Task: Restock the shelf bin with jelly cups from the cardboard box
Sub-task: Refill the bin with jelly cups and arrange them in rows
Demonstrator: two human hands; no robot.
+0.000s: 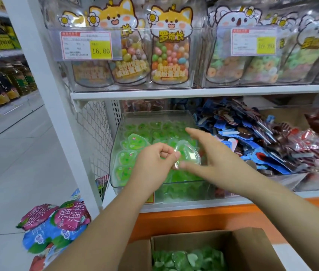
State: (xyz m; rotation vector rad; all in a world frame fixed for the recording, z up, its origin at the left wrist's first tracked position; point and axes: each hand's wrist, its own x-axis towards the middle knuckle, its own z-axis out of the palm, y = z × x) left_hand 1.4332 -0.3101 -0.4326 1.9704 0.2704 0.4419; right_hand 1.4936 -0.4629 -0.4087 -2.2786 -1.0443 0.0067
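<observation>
A clear plastic shelf bin (155,114) on the lower shelf holds several green heart-shaped jelly cups (133,142). Above the bin, my left hand (152,163) pinches the edge of one green jelly cup (189,153) between thumb and curled fingers. My right hand (211,153) is spread beside that cup, its fingers straight over the bin and its thumb just under the cup's lower edge. At the bottom of the view stands the open cardboard box (252,249), with more green jelly cups (186,259) inside.
Right of the bin lies a pile of blue and red wrapped snacks (256,137). Candy pouches (170,55) fill clear bins on the shelf above. Snack bags (56,222) lie on the floor at the left, beside the white shelf post (60,118). Oil bottles (2,83) line the far aisle.
</observation>
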